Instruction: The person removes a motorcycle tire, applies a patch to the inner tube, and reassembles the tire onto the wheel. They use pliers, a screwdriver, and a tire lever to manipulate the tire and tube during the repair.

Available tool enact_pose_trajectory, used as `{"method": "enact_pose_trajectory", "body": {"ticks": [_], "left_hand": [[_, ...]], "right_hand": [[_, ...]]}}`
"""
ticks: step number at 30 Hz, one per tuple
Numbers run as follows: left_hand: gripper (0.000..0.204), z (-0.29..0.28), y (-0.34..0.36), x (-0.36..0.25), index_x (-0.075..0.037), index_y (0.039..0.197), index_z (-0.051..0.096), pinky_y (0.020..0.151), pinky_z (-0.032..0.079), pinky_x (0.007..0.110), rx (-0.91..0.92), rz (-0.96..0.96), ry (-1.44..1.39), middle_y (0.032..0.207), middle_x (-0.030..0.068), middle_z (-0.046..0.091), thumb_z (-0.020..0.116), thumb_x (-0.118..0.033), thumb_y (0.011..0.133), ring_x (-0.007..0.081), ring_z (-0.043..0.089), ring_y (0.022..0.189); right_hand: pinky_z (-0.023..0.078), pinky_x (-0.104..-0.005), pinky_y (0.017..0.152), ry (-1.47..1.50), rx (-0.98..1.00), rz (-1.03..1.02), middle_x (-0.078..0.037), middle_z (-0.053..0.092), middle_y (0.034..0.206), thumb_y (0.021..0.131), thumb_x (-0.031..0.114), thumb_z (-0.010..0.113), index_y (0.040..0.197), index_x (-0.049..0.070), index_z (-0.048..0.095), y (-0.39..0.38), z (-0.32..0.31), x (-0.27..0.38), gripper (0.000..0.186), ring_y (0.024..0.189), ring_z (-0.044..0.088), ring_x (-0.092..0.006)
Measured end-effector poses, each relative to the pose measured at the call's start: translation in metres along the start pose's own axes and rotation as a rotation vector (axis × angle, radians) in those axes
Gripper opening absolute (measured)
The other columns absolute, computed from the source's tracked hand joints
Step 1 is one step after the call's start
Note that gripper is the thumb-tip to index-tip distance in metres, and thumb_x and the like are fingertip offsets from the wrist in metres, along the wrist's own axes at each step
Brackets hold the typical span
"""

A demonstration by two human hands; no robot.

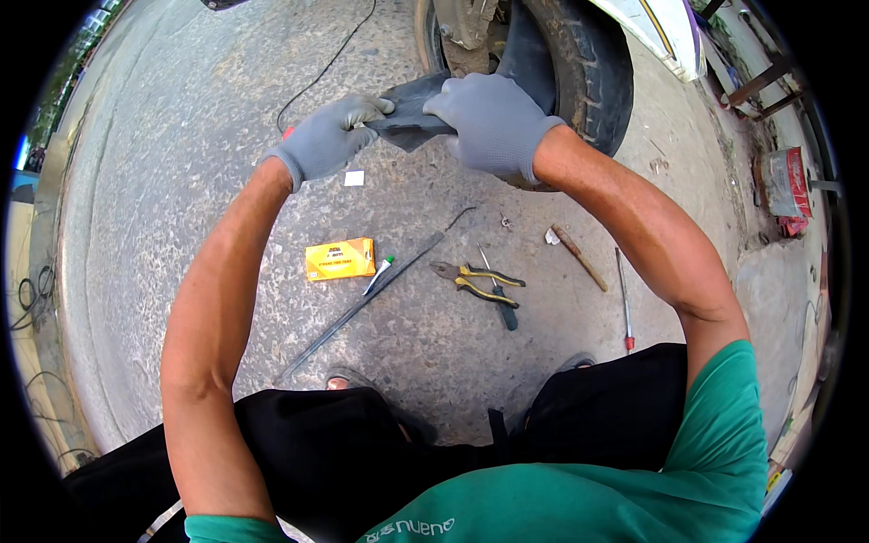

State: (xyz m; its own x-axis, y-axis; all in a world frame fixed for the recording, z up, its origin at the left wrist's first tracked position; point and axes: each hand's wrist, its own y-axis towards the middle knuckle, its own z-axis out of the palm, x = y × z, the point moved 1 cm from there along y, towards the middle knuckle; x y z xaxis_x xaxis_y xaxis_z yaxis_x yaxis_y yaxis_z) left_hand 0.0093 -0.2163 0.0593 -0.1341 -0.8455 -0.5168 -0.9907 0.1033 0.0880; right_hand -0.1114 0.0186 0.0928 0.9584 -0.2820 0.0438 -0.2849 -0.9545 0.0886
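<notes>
Both my hands wear grey gloves and grip a flattened black rubber inner tube (409, 101) in front of a wheel's tire (593, 81). My left hand (330, 136) pinches the tube's left end; my right hand (489, 122) is closed on it farther right, where the tube runs into the tire. Below them lie a yellow box (339, 260), a small tube with a green cap (378, 276), a long dark strip (362, 300), pliers (480, 281) with yellow-and-black handles and a screwdriver (507, 310).
On the right lie a wooden stick (584, 262) and a red-tipped rod (625, 303). A red-and-silver can (783, 181) stands by the right edge. A black cable (326, 68) crosses the pavement at upper left, and a white square (354, 177) lies under my left hand.
</notes>
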Motion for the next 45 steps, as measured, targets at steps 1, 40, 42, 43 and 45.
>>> {"method": "enact_pose_trajectory", "body": {"ticks": [1,40,42,43,45], "left_hand": [[0.03,-0.003,0.005,-0.009,-0.008,0.126,0.07,0.109,0.05,0.037,0.007,-0.022,0.023,0.137,0.0075,0.068,0.063,-0.004,0.098,0.0247,0.065,0.124],[0.03,0.008,-0.105,0.014,-0.006,0.128,0.073,0.097,0.056,0.033,0.158,-0.582,-0.099,0.119,0.0092,0.077,0.069,-0.018,0.101,0.0176,0.072,0.107],[0.029,0.037,-0.139,0.02,-0.006,0.124,0.075,0.092,0.058,0.035,0.231,-0.624,-0.035,0.116,0.0128,0.077,0.071,-0.017,0.098,0.021,0.075,0.102],[0.029,0.052,-0.152,0.019,-0.006,0.123,0.075,0.091,0.059,0.036,0.27,-0.639,-0.007,0.116,0.0148,0.077,0.073,-0.017,0.096,0.0229,0.075,0.101],[0.03,0.084,-0.185,0.021,-0.006,0.121,0.076,0.09,0.058,0.036,0.281,-0.711,-0.024,0.115,0.0171,0.076,0.074,-0.018,0.093,0.0273,0.075,0.1]], "right_hand": [[0.055,-0.0449,0.089,0.065,0.024,0.001,-0.021,0.068,0.107,0.085,0.014,0.066,0.116,0.003,0.071,0.0,-0.001,-0.006,0.033,0.1,0.067,-0.0384],[0.051,-0.0334,0.091,0.798,-0.124,0.083,-0.014,0.072,0.102,0.094,0.032,0.072,0.121,0.002,0.068,-0.019,-0.015,-0.023,0.041,0.094,0.068,-0.0219],[0.051,-0.0337,0.088,0.757,-0.134,0.05,-0.013,0.071,0.099,0.094,0.032,0.072,0.119,0.002,0.069,-0.019,-0.012,-0.024,0.039,0.092,0.067,-0.0209],[0.051,-0.0338,0.086,0.735,-0.138,0.038,-0.013,0.071,0.098,0.094,0.032,0.072,0.118,0.002,0.069,-0.02,-0.011,-0.023,0.038,0.09,0.067,-0.0205],[0.051,-0.0335,0.085,0.73,-0.113,0.046,-0.014,0.071,0.097,0.095,0.028,0.07,0.118,0.001,0.068,-0.02,-0.014,-0.018,0.036,0.089,0.067,-0.0205]]}}
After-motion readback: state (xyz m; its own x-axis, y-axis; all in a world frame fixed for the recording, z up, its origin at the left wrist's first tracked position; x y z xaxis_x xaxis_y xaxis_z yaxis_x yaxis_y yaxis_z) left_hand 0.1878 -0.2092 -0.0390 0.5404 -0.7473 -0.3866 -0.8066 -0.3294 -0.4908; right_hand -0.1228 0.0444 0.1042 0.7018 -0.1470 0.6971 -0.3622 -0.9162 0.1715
